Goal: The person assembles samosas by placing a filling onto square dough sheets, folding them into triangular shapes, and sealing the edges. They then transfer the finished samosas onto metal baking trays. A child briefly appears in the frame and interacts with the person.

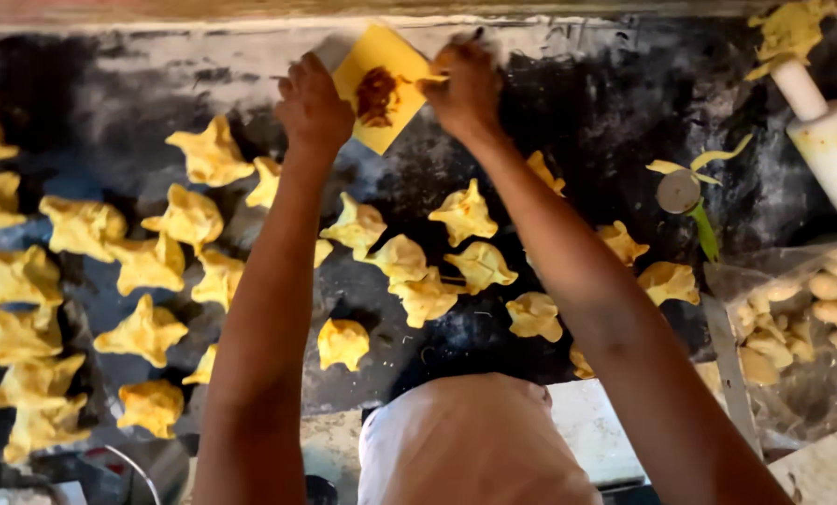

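The yellow dough square [381, 86] sits at the far edge of the dark counter [568, 112], brown filling [377, 95] at its middle. My left hand [312, 103] pinches its left edge; my right hand [467, 86] is closed on a small tool I can't make out. I judge that the filling could spill, or the folded dumplings [418, 271] below my arms could be crushed.

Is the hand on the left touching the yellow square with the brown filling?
Cannot tell. In the head view the left hand meets the dough square at its edge, but the fingers are hidden.
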